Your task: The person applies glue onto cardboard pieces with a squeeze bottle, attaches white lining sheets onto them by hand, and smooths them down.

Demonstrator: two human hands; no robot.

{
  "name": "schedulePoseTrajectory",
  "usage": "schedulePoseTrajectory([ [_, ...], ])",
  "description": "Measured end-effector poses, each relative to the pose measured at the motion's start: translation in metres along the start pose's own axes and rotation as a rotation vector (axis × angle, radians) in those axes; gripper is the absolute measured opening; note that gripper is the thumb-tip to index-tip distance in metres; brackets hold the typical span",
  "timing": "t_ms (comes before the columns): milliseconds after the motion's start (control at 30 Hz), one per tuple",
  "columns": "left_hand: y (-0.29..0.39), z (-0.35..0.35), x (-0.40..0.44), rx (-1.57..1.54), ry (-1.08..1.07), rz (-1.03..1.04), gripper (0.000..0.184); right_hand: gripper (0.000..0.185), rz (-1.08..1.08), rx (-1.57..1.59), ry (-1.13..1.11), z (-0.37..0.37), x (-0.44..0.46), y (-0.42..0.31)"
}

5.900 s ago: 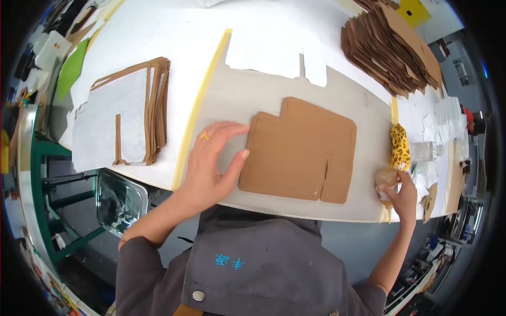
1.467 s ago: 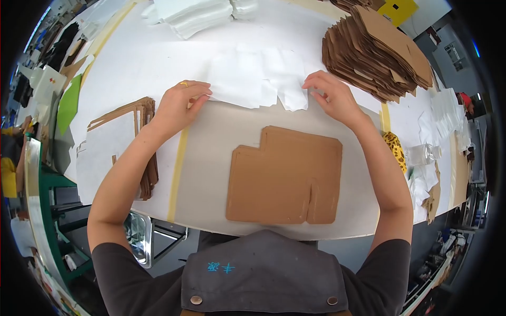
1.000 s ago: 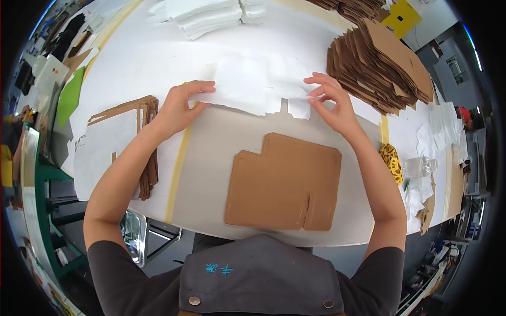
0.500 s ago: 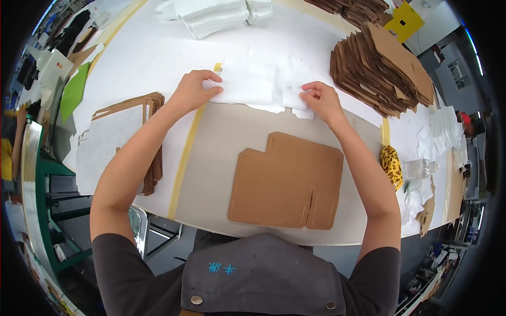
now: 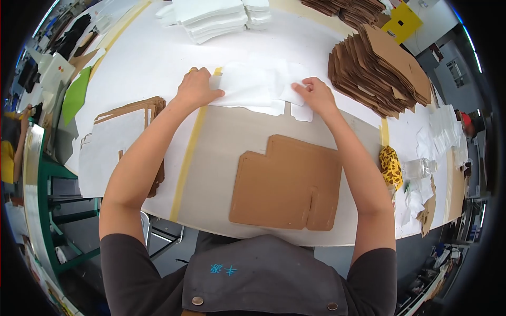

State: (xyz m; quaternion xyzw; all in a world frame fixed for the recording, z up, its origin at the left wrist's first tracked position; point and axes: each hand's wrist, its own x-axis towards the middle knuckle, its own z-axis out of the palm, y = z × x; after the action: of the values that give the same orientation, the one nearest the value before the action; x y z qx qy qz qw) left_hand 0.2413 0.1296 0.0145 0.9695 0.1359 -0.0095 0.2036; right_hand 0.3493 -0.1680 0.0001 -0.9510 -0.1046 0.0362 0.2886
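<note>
In the head view, thin white sheets (image 5: 250, 87) lie across the far side of the grey board (image 5: 208, 158), their lower edges uneven. My left hand (image 5: 197, 88) is closed at the left edge of the sheets, thumb laid along it and fingers partly hidden. At the right end, my right hand (image 5: 316, 96) pinches a white sheet between thumb and fingers, lifting its corner slightly. Nearer to me, a flat brown cut panel (image 5: 284, 184) with a notched upper left corner and a slot near its lower edge rests on the board.
Brown panels (image 5: 379, 68) are stacked at the right. Folded white sheets (image 5: 211, 18) form a pile at the back. Another stack of panels with a pale top (image 5: 113, 147) stands at the left. A leopard-print yellow item (image 5: 390, 166) and a clear bottle (image 5: 420, 168) lie right.
My right hand has moved slightly left with the sheet's corner, and the right part of the sheets has shifted. My left hand has turned, its fingers now more curled.
</note>
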Motion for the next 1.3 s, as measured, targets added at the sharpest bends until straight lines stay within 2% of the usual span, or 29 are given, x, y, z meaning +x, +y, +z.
schedulePoseTrajectory([
  [67,0.002,-0.004,0.004,0.066,-0.023,-0.037,0.064,0.050,-0.030,-0.156,-0.040,0.002,-0.004,-0.012],
  [100,0.003,-0.004,0.007,0.065,-0.018,-0.031,0.064,0.047,0.017,-0.173,-0.049,0.003,-0.004,-0.019],
  [267,0.008,-0.010,0.008,0.137,-0.132,-0.088,0.050,0.036,-0.028,-0.148,0.014,0.015,-0.001,-0.020],
  [333,0.010,-0.010,0.002,0.084,-0.117,-0.104,0.047,0.033,-0.222,-0.147,0.251,0.019,-0.008,-0.016],
  [467,-0.003,-0.003,-0.003,-0.143,-0.036,-0.091,0.045,0.036,-0.313,-0.016,0.397,0.016,-0.002,0.001],
  [533,-0.008,0.004,-0.005,-0.250,0.004,-0.112,0.051,0.046,0.092,0.470,-0.011,0.007,0.002,0.001],
  [567,-0.010,0.007,-0.005,-0.358,0.047,-0.124,0.057,0.060,0.088,0.422,-0.018,0.008,-0.001,0.001],
  [600,-0.010,0.005,-0.006,-0.355,0.044,-0.121,0.057,0.060,0.092,0.425,-0.016,0.005,-0.005,-0.002],
  [667,-0.009,0.003,-0.008,-0.436,-0.019,-0.185,0.071,0.073,0.042,0.163,-0.079,-0.004,-0.013,-0.009],
  [800,-0.004,-0.004,-0.019,-0.487,-0.047,-0.113,0.071,0.078,0.002,0.099,-0.048,-0.004,-0.017,-0.007],
  [867,-0.009,0.000,-0.020,-0.405,0.035,0.077,0.063,0.071,-0.065,0.230,0.005,-0.004,-0.022,-0.005],
  [900,-0.005,-0.004,-0.024,-0.402,0.026,0.079,0.063,0.071,-0.056,0.233,0.004,-0.008,-0.027,-0.004],
  [967,0.006,-0.023,-0.038,-0.611,-0.172,0.049,0.048,0.062,-0.041,0.705,-0.172,-0.030,-0.046,-0.007],
  [1000,0.012,-0.029,-0.051,-0.610,-0.193,0.039,0.048,0.058,-0.074,0.760,-0.200,-0.044,-0.062,-0.009],
  [1067,0.024,-0.035,-0.087,-0.852,-0.314,0.171,0.031,0.048,-0.111,0.771,-0.245,-0.075,-0.102,-0.005],
  [1100,0.028,-0.034,-0.106,-0.830,-0.368,0.143,0.025,0.035,-0.024,0.706,-0.286,-0.092,-0.125,-0.002],
  [1167,0.040,-0.033,-0.149,-0.847,-0.439,0.116,0.019,0.025,-0.015,0.732,-0.283,-0.102,-0.172,0.016],
  [1233,0.052,-0.021,-0.187,-0.857,-0.417,0.158,0.019,0.025,0.089,0.765,-0.390,-0.116,-0.217,0.034],
  [1300,0.059,-0.009,-0.208,-0.827,-0.385,0.197,0.020,0.028,0.145,1.038,-0.366,-0.111,-0.252,0.042],
])
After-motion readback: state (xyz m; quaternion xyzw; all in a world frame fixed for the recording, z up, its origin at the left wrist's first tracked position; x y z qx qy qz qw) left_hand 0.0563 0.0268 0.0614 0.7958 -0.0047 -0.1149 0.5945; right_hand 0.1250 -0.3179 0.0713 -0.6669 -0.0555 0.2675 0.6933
